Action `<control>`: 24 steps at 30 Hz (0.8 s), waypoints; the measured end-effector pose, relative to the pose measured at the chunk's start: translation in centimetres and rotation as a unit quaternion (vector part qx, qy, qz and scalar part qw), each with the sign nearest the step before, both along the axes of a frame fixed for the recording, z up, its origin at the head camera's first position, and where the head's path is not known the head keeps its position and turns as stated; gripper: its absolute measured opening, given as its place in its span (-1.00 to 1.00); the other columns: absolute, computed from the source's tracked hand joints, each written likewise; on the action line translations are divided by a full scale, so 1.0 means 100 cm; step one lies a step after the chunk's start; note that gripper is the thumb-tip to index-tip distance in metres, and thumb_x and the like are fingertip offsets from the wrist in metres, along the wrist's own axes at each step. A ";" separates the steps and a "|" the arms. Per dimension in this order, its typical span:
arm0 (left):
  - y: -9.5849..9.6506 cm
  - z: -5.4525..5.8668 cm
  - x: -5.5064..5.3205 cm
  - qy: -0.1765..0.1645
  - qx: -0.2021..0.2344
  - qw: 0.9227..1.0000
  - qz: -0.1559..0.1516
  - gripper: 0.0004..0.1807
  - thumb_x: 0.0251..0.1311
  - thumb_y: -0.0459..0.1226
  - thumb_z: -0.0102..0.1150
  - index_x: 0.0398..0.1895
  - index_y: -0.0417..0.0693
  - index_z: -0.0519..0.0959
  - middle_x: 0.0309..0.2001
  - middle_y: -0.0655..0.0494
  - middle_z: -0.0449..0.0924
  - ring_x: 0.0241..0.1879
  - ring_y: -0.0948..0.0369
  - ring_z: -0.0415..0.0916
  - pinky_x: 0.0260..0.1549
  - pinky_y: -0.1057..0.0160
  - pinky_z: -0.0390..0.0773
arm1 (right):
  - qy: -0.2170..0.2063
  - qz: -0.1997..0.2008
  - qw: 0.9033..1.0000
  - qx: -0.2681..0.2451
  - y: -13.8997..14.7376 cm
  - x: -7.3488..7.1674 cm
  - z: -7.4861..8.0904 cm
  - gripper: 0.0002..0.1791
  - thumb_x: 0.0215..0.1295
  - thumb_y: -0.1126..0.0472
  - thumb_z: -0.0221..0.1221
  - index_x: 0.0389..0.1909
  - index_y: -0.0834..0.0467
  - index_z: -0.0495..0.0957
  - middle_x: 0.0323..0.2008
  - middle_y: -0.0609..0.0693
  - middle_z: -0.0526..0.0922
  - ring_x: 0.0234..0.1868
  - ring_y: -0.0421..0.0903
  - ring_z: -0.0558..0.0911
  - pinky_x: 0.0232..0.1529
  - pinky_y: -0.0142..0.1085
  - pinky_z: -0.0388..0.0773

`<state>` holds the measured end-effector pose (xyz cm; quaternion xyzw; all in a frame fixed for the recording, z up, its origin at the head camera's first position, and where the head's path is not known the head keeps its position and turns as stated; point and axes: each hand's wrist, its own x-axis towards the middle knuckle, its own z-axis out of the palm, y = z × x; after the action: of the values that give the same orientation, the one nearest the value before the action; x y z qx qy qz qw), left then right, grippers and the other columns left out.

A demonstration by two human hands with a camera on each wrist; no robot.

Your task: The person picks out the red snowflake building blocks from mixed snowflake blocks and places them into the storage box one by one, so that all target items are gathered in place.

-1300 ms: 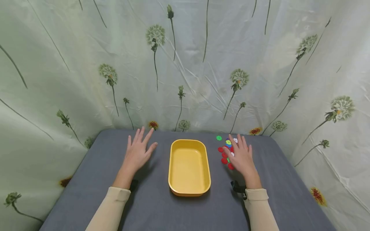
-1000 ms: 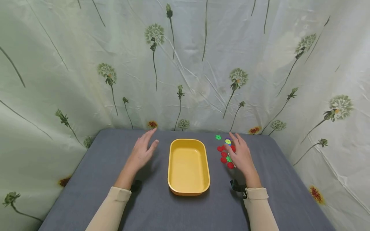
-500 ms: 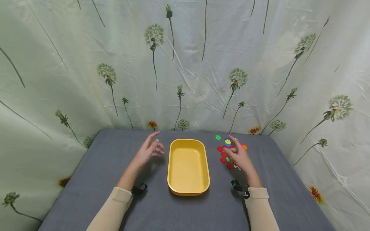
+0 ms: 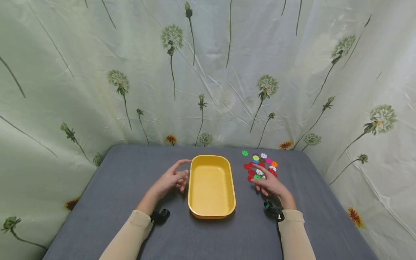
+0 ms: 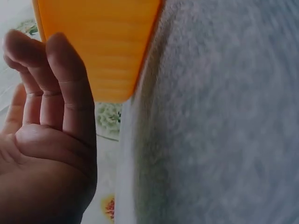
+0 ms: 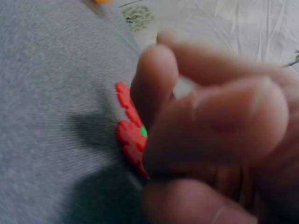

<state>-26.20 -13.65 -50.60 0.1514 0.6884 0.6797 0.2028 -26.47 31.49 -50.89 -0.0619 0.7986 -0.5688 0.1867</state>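
Pieces (image 4: 261, 160), small, flat and flower-shaped, lie in a loose cluster on the grey table (image 4: 240, 231), to the right of the yellow tray (image 4: 212, 187) and apart from it. A bunch of reds crowd together, and one green piece (image 4: 245, 153) sits on its own off the far left corner.

The right hand (image 4: 270, 185) is easily the nearer one: it's over the near side of the cluster, thumb and index pointing left with a gap between them, other fingers tucked under. We don't see anything pinched there, though we can't tell from either view whether a fingertip touches a piece.

So the way we read it, everything hinges on that: pieces ahead of and under the right hand, tray just across to the left, long axis running away from the person.

The left hand (image 4: 169, 180) is on the tray's other side, so the tray sits between it and the pieces. Index stretched out to the rim, the rest loosely bent, nothing held as far as we see; touching or not, we can't call it. Behind it all hangs a flower-print curtain (image 4: 221, 119).
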 end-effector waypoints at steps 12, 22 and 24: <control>0.007 -0.011 0.002 -0.016 -0.027 0.999 -0.007 -0.41 0.45 -0.29 0.26 0.47 -0.02 0.31 -0.60 0.17 0.51 -0.68 0.24 0.42 -0.58 0.29 0.56 | -0.019 -0.109 0.992 0.061 -0.013 -0.005 -0.009 -0.27 0.60 0.04 0.18 0.67 0.04 0.16 -0.67 -0.10 0.61 -0.78 -0.31 0.41 -0.70 -0.48 0.31; 0.011 -0.013 0.004 -0.011 -0.037 0.999 -0.010 -0.36 0.39 -0.26 0.36 0.44 -0.02 0.29 -0.59 0.18 0.52 -0.70 0.24 0.42 -0.58 0.30 0.53 | 0.013 -0.152 0.975 0.164 -0.028 -0.006 -0.012 -0.37 0.61 0.06 0.15 0.60 0.09 0.33 -0.71 -0.05 0.60 -0.81 -0.24 0.41 -0.68 -0.41 0.37; 0.012 -0.014 0.005 -0.008 -0.035 0.999 -0.006 -0.36 0.39 -0.27 0.35 0.43 -0.02 0.28 -0.59 0.17 0.51 -0.69 0.24 0.41 -0.57 0.30 0.52 | 0.030 -0.158 0.969 0.189 -0.032 -0.007 -0.012 -0.40 0.60 0.09 0.16 0.57 0.13 0.36 -0.72 -0.03 0.60 -0.81 -0.23 0.43 -0.68 -0.41 0.40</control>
<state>-25.72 -12.48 -51.99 0.1433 0.7091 0.6552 0.2178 -27.18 28.32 -52.14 0.0843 0.8964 -0.4280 0.0786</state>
